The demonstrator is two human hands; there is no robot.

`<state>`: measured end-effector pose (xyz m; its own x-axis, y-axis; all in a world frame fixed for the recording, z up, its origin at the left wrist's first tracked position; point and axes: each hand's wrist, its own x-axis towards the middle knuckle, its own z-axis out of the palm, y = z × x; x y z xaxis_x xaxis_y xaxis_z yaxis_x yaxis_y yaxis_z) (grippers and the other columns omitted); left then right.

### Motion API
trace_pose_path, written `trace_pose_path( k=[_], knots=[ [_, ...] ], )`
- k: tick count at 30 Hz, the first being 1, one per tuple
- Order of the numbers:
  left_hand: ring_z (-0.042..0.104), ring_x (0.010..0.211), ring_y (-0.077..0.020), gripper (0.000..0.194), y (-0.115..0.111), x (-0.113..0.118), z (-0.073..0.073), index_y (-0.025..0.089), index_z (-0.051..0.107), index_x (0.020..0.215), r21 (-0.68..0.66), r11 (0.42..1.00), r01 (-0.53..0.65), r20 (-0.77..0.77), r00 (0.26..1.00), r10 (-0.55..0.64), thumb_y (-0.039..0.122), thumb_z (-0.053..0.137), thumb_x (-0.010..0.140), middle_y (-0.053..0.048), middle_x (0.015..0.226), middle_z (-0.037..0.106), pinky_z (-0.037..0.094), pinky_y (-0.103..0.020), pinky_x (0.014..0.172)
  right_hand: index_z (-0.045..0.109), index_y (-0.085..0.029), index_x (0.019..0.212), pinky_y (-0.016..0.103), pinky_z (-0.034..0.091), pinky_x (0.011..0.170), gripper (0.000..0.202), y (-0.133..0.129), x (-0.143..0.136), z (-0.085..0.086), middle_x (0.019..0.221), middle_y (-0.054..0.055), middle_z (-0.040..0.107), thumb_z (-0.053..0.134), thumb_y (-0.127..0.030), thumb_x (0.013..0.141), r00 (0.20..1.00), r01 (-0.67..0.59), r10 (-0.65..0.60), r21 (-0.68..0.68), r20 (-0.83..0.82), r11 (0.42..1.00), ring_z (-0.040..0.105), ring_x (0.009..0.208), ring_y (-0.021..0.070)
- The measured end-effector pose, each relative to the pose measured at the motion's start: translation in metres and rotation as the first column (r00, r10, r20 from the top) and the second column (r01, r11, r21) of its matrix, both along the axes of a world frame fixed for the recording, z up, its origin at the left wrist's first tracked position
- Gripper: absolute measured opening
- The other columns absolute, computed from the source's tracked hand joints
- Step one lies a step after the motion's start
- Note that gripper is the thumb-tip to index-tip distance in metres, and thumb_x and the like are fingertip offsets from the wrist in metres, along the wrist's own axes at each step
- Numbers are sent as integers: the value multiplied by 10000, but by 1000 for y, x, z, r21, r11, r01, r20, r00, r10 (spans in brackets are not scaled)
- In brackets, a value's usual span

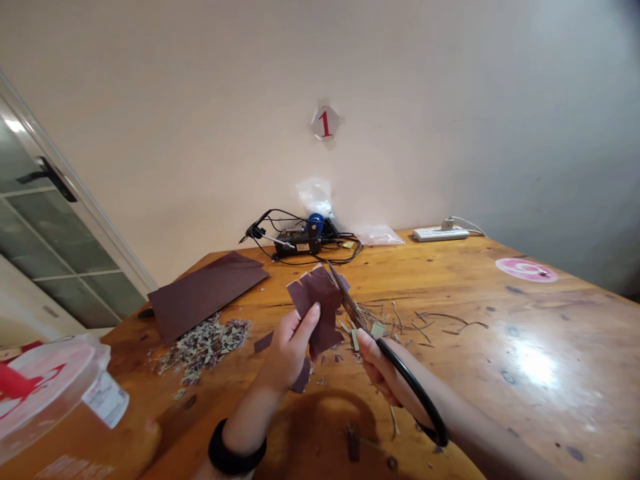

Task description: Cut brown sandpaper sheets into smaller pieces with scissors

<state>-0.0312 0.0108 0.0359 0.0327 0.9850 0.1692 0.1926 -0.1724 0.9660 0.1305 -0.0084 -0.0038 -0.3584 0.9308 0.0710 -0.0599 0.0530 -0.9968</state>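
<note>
My left hand pinches a dark maroon sheet of paper or thin card between thumb and fingers. Its upper edge is notched and cut unevenly. In my right hand is a pair of scissors with black handles. The blades lie along the right side of the sheet, near its upper corner; whether they touch it I cannot tell. Beneath the hands lie small maroon offcuts, pale green pieces and thin brown twig-like strands.
Larger maroon sheets lie at the left, beside a heap of shredded bits. A plastic tub stands at the near left. Toward the wall are a black device with cables, clear plastic bags and a power strip.
</note>
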Motion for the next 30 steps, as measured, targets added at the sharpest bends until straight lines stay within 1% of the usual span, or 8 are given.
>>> trace_pose_path(
  k=[3, 6, 9, 17, 21, 24, 30],
  knots=[
    [433, 375, -135, 427, 0, -1, 0, 231, 475, 476, -7, 1000, 13, -1, 1000, -13, 576, 546, 718, 17, 396, 450, 345, -259, 394, 607, -216, 693, 276, 449, 637, 509, 2, 0, -3, 582, -13, 491, 500, -691, 844, 1000, 12, -12, -16, -3, 1000, 475, 619, 153],
    [438, 380, -131, 434, 2, -1, -2, 228, 482, 472, 15, 1000, -3, -15, 1000, 4, 577, 553, 721, 14, 398, 457, 350, -254, 398, 589, -219, 647, 275, 436, 610, 514, 2, 0, -5, 510, -39, 408, 515, -690, 837, 1000, -11, 11, -49, -6, 999, 434, 566, 141],
    [435, 389, -126, 444, 3, -2, -4, 225, 475, 465, 33, 999, -15, -19, 1000, 16, 580, 561, 718, 15, 404, 456, 357, -249, 403, 564, -224, 625, 274, 421, 584, 514, 3, 1, -6, 489, -58, 346, 531, -697, 823, 1000, -4, 3, -68, -16, 998, 389, 528, 131],
    [443, 386, -119, 464, 5, -1, -4, 210, 499, 487, -10, 1000, -9, -13, 1000, 9, 612, 555, 711, 13, 410, 468, 356, -237, 403, 500, -234, 591, 276, 378, 549, 537, 3, 1, -3, 492, -58, 332, 533, -731, 794, 1000, 3, -3, -71, 6, 998, 354, 516, 135],
    [454, 383, -121, 462, 5, -2, -5, 215, 477, 476, -6, 1000, -14, -23, 1000, 14, 597, 554, 724, 14, 402, 466, 366, -238, 412, 470, -235, 612, 258, 327, 519, 556, 3, 1, -4, 495, -65, 315, 495, -760, 793, 999, -3, 8, -87, 49, 996, 311, 500, 123],
    [453, 385, -124, 452, 5, -4, -6, 211, 493, 500, -16, 1000, -11, -26, 1000, 10, 597, 544, 729, 15, 412, 473, 370, -242, 412, 444, -232, 654, 245, 270, 482, 587, 5, 1, -6, 527, -66, 325, 465, -809, 763, 995, 26, -16, -93, 97, 995, 265, 496, 108],
    [463, 413, -136, 393, 3, -3, -2, 202, 545, 574, -61, 997, 56, -39, 998, -58, 568, 537, 715, 8, 476, 519, 403, -259, 429, 374, -234, 683, 227, 182, 428, 648, 11, 2, -12, 566, -80, 259, 371, -881, 723, 993, -52, 65, -127, 99, 991, 186, 481, 84]
  ],
)
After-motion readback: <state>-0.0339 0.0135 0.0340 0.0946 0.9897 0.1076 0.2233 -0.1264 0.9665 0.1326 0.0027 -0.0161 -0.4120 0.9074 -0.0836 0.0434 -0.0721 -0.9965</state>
